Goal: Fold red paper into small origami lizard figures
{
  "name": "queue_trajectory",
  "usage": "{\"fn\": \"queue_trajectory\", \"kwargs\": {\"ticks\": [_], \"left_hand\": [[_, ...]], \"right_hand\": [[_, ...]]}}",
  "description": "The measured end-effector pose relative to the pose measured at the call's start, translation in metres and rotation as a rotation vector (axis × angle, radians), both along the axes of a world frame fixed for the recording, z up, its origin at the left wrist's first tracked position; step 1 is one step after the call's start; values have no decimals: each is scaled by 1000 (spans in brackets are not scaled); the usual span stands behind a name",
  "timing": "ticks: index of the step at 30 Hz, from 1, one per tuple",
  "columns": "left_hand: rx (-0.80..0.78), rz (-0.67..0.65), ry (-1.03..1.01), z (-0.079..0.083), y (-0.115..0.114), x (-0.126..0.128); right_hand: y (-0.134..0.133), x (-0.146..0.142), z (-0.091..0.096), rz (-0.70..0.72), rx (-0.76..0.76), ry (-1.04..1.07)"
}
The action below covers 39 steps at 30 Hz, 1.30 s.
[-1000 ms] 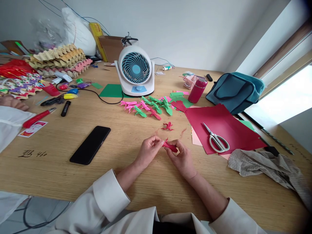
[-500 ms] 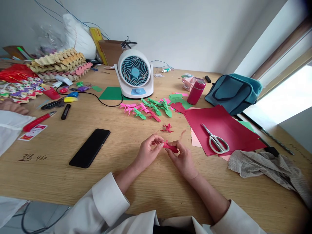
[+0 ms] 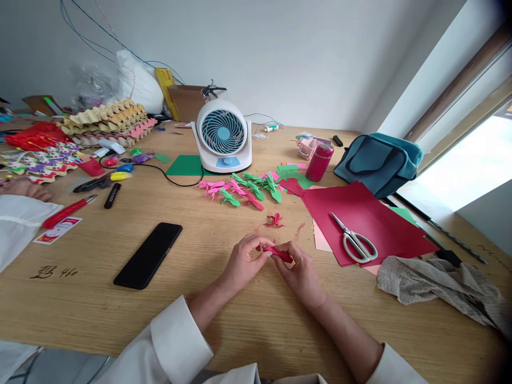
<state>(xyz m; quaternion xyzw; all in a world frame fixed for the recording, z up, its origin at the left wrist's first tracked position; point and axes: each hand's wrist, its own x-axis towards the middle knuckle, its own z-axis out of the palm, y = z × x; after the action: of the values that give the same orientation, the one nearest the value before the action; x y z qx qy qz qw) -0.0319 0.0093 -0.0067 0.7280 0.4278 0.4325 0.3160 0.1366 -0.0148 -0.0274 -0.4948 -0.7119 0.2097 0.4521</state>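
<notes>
My left hand (image 3: 244,261) and my right hand (image 3: 301,269) meet over the wooden table (image 3: 248,314), both pinching a small folded red paper piece (image 3: 277,253) between fingertips. Just beyond it lies a finished red paper figure (image 3: 274,220). Further back is a row of several pink and green folded figures (image 3: 240,186). Red paper sheets (image 3: 360,221) lie to the right with scissors (image 3: 354,240) on top.
A black phone (image 3: 149,255) lies left of my hands. A white desk fan (image 3: 223,136), a red bottle (image 3: 319,162) and a teal bag (image 3: 378,160) stand behind. A grey cloth (image 3: 436,282) is at right. Another person's sleeve (image 3: 16,224) and craft clutter are at left.
Both hands have dropped slightly closer to the table and closed tighter over the red piece. The camera has tilted up a little.
</notes>
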Motion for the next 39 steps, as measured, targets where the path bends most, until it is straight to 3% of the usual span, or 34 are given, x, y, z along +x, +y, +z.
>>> {"fn": "queue_trajectory", "kwargs": {"ticks": [8,18,28,39], "left_hand": [[-26,-10,-5,-3,0,-1],[5,-6,32,2,-1,0],[42,-20,27,3,-1,1],[-52,-33,3,2,-1,2]], "right_hand": [[0,-1,0,7,-35,35],[3,0,-1,78,-233,285],[1,0,1,70,-225,271],[1,-1,2,90,-311,373]]}}
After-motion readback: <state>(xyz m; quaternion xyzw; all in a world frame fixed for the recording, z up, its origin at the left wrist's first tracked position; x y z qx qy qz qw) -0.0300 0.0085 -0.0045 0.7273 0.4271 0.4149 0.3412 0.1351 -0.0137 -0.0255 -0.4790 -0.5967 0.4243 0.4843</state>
